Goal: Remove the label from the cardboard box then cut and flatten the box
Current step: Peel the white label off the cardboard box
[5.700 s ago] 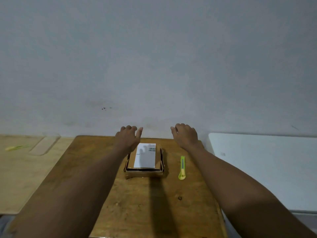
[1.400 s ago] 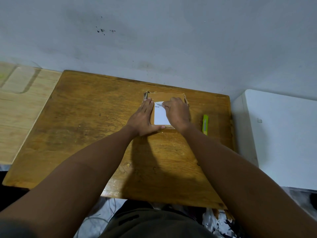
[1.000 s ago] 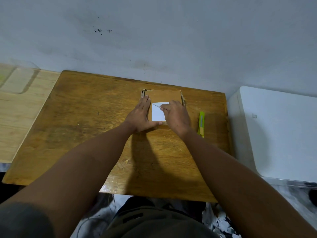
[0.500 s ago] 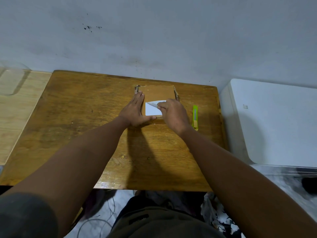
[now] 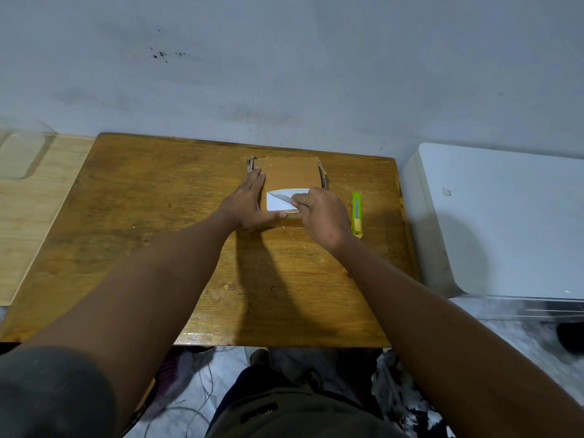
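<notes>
The flat brown cardboard box [image 5: 289,175] is lying toward the far edge of the varnished wooden tabletop [image 5: 142,216], close to the wall. The white rectangular paper label [image 5: 278,202] is sitting on the near half of the box's top face, with its far portion lifted and folded back toward me.

My right hand [image 5: 322,216] is pinching the lifted label edge between thumb and fingertips; this grip is closed on the label. My left hand [image 5: 248,200] is lying flat with straight fingers along the box's left side, pressing it down, with the thumb running along the near edge; this grip is not closed on anything.

The green and yellow plastic utility knife [image 5: 357,214] is lying untouched on the tabletop just right of my right hand, parallel to the box's side. A white flat-topped surface [image 5: 505,216] is standing to the right of the tabletop, and a pale wooden surface [image 5: 28,191] is lying to the left.

In my judgement, the peel is partly done and the cutting is not yet begun.

Fault conditions from here:
- Label tearing: caused by pulling too sharply or at a steep angle, leaving a remnant stuck near the front edge.
- Cardboard facing lifting with the adhesive: caused by fast pulling.
- Box sliding toward me: caused by insufficient left-hand pressure.
</notes>
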